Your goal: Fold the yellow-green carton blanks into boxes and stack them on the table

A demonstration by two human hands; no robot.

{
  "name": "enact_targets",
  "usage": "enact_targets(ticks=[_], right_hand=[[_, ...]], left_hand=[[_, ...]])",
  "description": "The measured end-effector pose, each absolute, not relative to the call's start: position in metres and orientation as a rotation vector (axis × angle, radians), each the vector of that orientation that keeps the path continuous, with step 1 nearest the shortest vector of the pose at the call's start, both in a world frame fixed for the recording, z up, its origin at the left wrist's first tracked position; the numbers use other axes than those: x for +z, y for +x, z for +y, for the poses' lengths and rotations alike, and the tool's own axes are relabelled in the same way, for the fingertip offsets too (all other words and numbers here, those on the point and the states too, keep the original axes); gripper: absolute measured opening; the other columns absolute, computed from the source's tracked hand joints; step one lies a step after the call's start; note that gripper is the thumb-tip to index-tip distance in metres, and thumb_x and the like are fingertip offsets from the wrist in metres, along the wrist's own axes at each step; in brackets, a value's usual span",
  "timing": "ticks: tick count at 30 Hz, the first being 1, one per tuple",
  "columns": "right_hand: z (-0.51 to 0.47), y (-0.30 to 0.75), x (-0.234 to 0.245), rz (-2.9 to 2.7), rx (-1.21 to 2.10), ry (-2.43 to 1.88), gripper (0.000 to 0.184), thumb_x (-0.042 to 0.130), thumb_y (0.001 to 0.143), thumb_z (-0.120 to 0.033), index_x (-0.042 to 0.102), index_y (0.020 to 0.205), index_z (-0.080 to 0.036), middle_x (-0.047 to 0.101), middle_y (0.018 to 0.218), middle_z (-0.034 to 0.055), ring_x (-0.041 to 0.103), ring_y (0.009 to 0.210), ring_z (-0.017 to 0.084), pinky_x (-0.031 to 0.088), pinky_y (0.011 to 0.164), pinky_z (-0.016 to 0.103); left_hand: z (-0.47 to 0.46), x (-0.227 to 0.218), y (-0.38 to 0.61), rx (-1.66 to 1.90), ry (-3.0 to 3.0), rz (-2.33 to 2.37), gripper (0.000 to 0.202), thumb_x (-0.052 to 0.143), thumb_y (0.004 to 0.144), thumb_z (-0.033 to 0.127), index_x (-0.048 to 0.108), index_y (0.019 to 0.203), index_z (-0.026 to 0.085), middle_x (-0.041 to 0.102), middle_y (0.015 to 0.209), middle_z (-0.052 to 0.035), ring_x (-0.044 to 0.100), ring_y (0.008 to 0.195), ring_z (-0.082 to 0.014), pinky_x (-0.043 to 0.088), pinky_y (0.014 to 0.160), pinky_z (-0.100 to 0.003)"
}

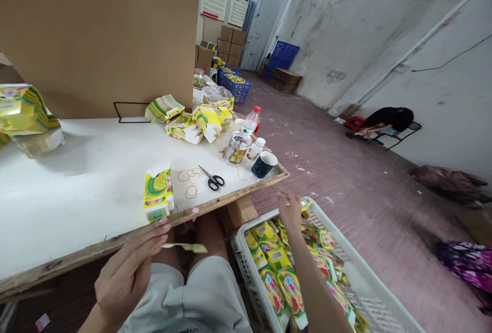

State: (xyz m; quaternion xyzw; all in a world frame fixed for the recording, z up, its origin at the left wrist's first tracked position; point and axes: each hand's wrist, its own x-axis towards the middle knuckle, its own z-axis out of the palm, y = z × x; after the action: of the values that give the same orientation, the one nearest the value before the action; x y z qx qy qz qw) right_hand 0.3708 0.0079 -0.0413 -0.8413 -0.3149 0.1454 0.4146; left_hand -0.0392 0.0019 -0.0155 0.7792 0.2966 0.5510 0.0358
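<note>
My left hand (128,266) hovers over my lap at the table's front edge, fingers stretched out, with a thin flat yellow packet (187,247) pinched at the fingertips. My right hand (290,211) reaches down into a white plastic crate (369,292) on the floor to my right, its fingers closed among several yellow-green packets (277,271); what they hold is hidden. A stack of folded yellow-green cartons (157,193) stands on the white table (77,184) just ahead of my left hand.
On the table lie scissors (212,178), rubber bands (190,182), a dark mug (264,164), a glass jar (237,147), small bottles (251,120) and more carton piles (192,123). A cardboard sheet (96,30) stands behind. A person (386,120) sits far right.
</note>
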Motion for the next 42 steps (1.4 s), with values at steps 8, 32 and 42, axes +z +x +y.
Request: enact_targets(ticks=[8,32,42], right_hand=[[-0.019,0.466,-0.055,-0.614,0.339,-2.556,0.034,0.063,0.098,-0.033,0.060,0.128,-0.018,0.062,0.129,0.0094,0.066,0.106,0.023,0.057,0.089,0.044],[-0.050,0.184,-0.035,-0.754,1.316,-1.305,0.057,0.076,0.075,-0.062,0.059,0.111,-0.022,0.075,0.089,0.0050,0.069,0.074,0.018,0.052,0.065,0.028],[-0.075,0.171,-0.040,-1.301,0.741,-1.562,0.043,0.062,0.092,-0.026,0.056,0.135,-0.029,0.052,0.147,0.0099,0.048,0.132,0.031,0.042,0.105,0.049]], left_hand=[[0.003,-0.015,-0.025,1.660,2.340,0.826,0.039,0.058,0.084,-0.006,0.072,0.114,0.016,0.080,0.109,-0.0090,0.074,0.106,-0.0201,0.057,0.100,-0.029],[-0.022,-0.030,0.009,1.428,2.458,0.399,0.034,0.056,0.094,0.006,0.067,0.125,0.016,0.078,0.116,-0.0103,0.065,0.125,-0.0211,0.052,0.109,-0.034],[-0.035,-0.062,0.014,0.756,1.435,0.904,0.040,0.051,0.098,0.040,0.062,0.129,0.017,0.075,0.123,-0.0141,0.074,0.109,-0.0297,0.062,0.086,-0.034]])
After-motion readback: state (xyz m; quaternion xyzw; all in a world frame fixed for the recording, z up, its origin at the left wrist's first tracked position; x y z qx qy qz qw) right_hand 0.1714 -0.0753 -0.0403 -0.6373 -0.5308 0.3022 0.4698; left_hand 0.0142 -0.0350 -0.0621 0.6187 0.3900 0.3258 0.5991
